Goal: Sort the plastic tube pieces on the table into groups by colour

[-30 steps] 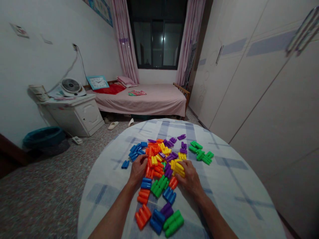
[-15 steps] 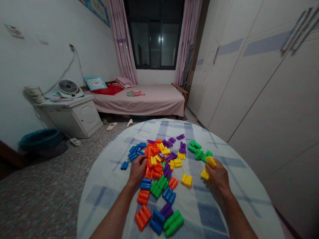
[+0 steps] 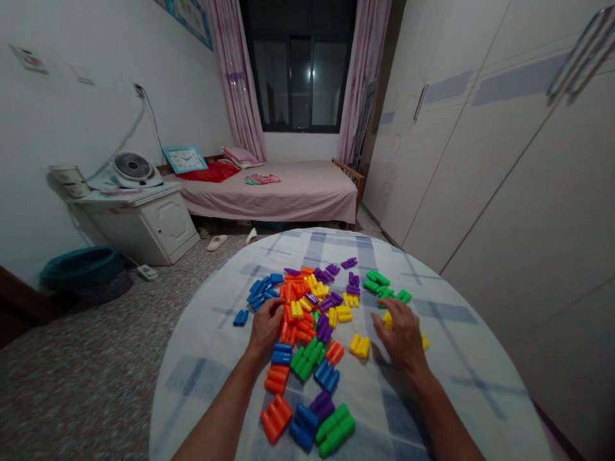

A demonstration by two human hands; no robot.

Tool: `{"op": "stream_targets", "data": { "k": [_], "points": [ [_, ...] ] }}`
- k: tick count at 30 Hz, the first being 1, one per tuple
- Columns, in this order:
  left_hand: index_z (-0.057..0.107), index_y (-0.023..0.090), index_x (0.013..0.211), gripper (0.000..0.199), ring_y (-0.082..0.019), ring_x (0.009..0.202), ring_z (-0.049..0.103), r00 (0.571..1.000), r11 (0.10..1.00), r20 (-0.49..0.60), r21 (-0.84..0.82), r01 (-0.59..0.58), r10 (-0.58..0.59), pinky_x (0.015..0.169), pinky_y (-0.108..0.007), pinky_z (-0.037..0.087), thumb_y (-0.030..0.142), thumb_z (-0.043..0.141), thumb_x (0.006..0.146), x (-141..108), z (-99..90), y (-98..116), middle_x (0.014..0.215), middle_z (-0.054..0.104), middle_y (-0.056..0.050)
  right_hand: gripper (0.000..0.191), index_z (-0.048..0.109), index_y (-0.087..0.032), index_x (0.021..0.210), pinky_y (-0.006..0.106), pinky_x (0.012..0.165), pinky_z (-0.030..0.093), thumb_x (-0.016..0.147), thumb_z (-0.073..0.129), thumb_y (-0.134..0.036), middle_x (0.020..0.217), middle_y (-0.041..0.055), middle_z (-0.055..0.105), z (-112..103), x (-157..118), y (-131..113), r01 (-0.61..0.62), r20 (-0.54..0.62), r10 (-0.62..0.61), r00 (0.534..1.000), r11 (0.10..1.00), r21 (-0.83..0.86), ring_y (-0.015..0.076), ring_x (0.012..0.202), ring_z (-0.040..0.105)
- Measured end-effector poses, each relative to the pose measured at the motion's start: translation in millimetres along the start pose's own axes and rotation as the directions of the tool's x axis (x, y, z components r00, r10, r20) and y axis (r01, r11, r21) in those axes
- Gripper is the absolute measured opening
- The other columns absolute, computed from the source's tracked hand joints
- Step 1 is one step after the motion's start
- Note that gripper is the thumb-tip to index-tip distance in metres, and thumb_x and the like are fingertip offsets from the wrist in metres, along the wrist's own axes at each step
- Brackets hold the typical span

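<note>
My left hand [image 3: 265, 325] rests at the left edge of a heap of orange plastic building blocks [image 3: 289, 293], its fingers curled together against them. Whatever its fingertips may grip is hidden. On the right, my right hand [image 3: 401, 333] hovers low over the cloth with thumb and fingers apart. A yellow block [image 3: 388, 319] shows between thumb and fingers, and more yellow [image 3: 425, 341] peeks out at the hand's right side; the hand covers the rest. Green blocks [image 3: 377, 278] lie just beyond that hand. Left of it sits a yellow block [image 3: 359, 346] by itself.
Blue blocks [image 3: 262, 291] are grouped left of the heap, purple blocks [image 3: 329, 272] behind it. Nearer me lie a large green block [image 3: 335, 430] and an orange block [image 3: 276, 418]. A checked cloth covers the round table [image 3: 192, 397]. A bed [image 3: 298, 186] and wardrobe [image 3: 519, 211] stand beyond.
My right hand has moved left and its fingers have spread; the yellow block that was in its grasp is let go. My left hand has stayed in place.
</note>
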State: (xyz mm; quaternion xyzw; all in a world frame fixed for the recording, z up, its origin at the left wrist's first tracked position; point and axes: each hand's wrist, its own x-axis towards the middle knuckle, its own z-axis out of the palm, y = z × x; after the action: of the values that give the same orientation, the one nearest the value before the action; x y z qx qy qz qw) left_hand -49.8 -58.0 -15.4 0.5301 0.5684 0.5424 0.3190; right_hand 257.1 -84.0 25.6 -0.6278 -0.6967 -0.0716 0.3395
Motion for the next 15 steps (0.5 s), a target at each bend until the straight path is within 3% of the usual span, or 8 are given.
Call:
{"op": "stream_targets", "data": {
  "k": [3, 6, 15],
  "points": [
    [0.065, 0.015, 0.096, 0.029, -0.020, 0.086, 0.064, 1.000, 1.000, 0.011, 0.001, -0.005, 0.005, 0.078, -0.033, 0.049, 0.034, 0.052, 0.078, 1, -0.7, -2, 0.093, 0.069, -0.007, 0.032, 0.056, -0.022, 0.112, 0.040, 0.093, 0.039, 0.082, 0.052, -0.032, 0.114, 0.0092, 0.058, 15, -10, -28, 0.149, 0.164, -0.176, 0.971, 0.975, 0.165, 0.0238, 0.109, 0.051],
    [0.065, 0.015, 0.096, 0.030, -0.020, 0.086, 0.063, 1.000, 1.000, 0.004, -0.006, -0.002, 0.002, 0.078, -0.033, 0.049, 0.034, 0.053, 0.077, 1, -1.0, -1, 0.094, 0.069, -0.007, 0.032, 0.057, -0.022, 0.112, 0.039, 0.091, 0.042, 0.080, 0.053, -0.027, 0.116, 0.0092, 0.057, 27, -19, -43, 0.165, 0.276, -0.222, 0.935, 0.962, 0.216, 0.0237, 0.108, 0.051],
    [0.063, 0.015, 0.098, 0.029, -0.020, 0.087, 0.063, 1.000, 1.000, 0.026, 0.010, -0.002, 0.002, 0.078, -0.033, 0.049, 0.034, 0.051, 0.079, 1, -1.1, -1, 0.093, 0.068, -0.007, 0.035, 0.054, -0.018, 0.114, 0.034, 0.089, 0.047, 0.080, 0.044, -0.017, 0.110, 0.0094, 0.055, 35, -17, -31, 0.074, 0.226, -0.122, 0.966, 0.975, 0.210, 0.0194, 0.098, 0.056]
  ]
}}
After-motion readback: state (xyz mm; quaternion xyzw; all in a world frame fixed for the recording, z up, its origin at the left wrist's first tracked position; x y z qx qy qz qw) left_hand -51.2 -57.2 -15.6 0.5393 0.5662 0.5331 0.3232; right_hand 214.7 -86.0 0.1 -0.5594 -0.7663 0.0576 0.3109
